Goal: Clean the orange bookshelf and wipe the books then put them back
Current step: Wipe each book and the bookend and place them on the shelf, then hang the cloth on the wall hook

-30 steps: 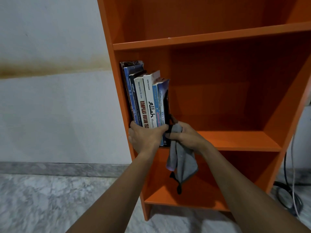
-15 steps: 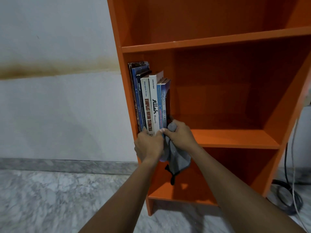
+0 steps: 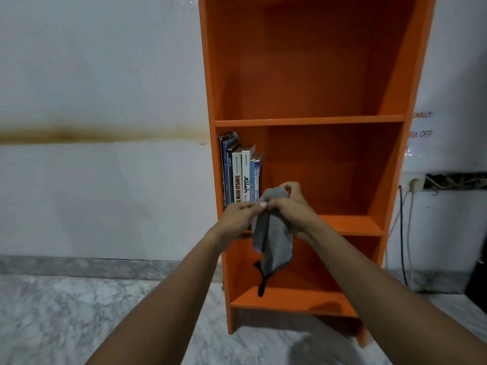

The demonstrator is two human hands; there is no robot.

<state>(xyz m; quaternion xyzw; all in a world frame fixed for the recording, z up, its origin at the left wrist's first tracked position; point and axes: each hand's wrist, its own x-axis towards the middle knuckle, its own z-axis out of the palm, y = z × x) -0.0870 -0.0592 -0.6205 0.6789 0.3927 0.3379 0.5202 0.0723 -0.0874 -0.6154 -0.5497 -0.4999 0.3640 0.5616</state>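
Observation:
An orange bookshelf (image 3: 308, 119) stands against a white wall. Several books (image 3: 241, 172) stand upright at the left end of its middle shelf, pressed against the left side panel. In front of them hangs a grey cloth (image 3: 272, 238) with a black loop at its bottom. My left hand (image 3: 237, 219) pinches the cloth's left upper edge. My right hand (image 3: 292, 204) grips its top, bunched over the fingers. Both hands are a little in front of the shelf edge, apart from the books. The top and bottom shelves hold nothing.
Marble floor (image 3: 79, 317) spreads in front of the shelf. Cables (image 3: 403, 233) hang from a wall socket (image 3: 416, 184) to the right of the bookshelf. A white sheet with writing (image 3: 421, 133) is on the wall at right.
My hands have let go of the books and pulled back from the shelf; both now hold the cloth. The view has drawn back and risen, showing more of the bookshelf.

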